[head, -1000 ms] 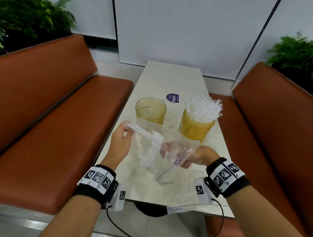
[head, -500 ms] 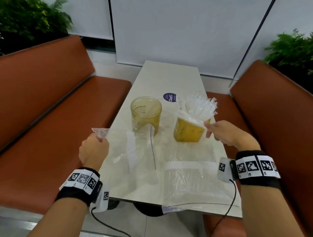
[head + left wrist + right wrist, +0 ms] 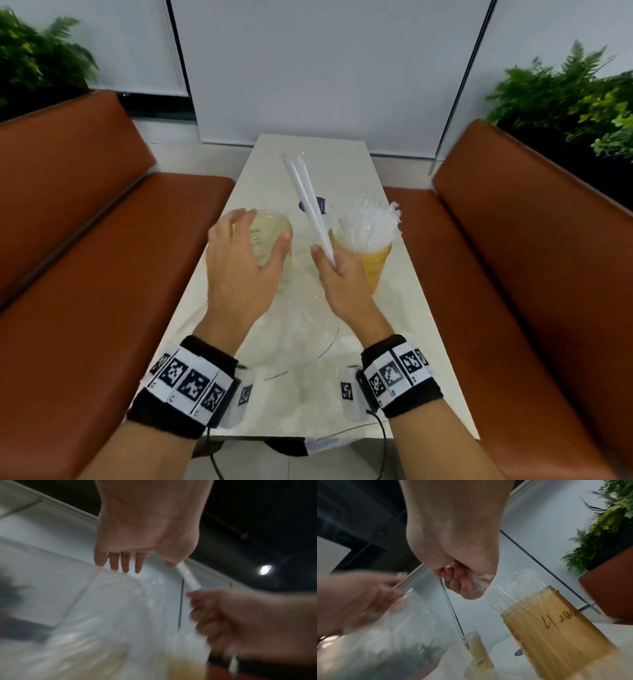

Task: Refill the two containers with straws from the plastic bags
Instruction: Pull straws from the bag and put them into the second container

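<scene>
From the head view, my right hand [image 3: 337,274] grips 2 wrapped straws [image 3: 310,202] above the desk [image 3: 346,164], beside the full container [image 3: 371,263]. My left hand [image 3: 239,263], fingers spread and holding nothing, hovers over the empty container [image 3: 274,226]. An empty plastic bag [image 3: 308,329] lies on the desk.

The left wrist view shows straight fingers [image 3: 125,563].

The right wrist view shows fingers [image 3: 464,584] curled tight.

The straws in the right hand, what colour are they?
White. The straws held by the right hand show best in the head view.

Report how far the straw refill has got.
Done: the right container is packed with straws. In hand: the right hand grips a few straws, while the left hand reaches open over the left container. Left: that container looks nearly empty.
</scene>
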